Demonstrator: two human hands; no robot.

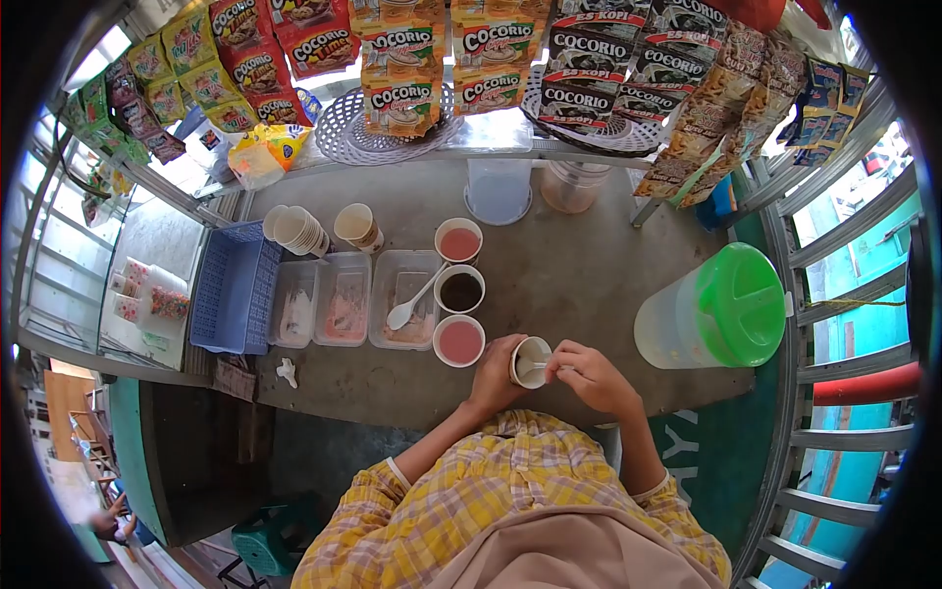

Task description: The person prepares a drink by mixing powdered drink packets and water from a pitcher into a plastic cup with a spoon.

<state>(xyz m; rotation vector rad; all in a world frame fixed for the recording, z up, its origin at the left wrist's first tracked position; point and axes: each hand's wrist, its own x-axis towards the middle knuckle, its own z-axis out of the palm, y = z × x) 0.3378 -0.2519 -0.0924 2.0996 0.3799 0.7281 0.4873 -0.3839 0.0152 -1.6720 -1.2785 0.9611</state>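
My left hand (pixel 497 376) is wrapped around a paper cup (pixel 531 349) near the front edge of the counter. Something pale lies inside that cup. Pinched in my right hand (pixel 593 375) is a white spoon (pixel 538 366), its lower end dipped into the same cup. To the left stand a cup of pink drink (pixel 459 341), a cup of dark drink (pixel 459 290) and another cup of pink drink (pixel 458 243), in a column. A second white spoon (pixel 403 312) rests in a clear plastic tub (pixel 391 267) with pinkish powder.
Two more powder tubs (pixel 343 294) sit beside a blue basket (pixel 232 294). Stacked paper cups (pixel 300 231) stand behind them. At the right is a water container with a green lid (pixel 743 304). Drink sachets (pixel 402 83) hang overhead. A crumpled white scrap (pixel 287 372) lies front left.
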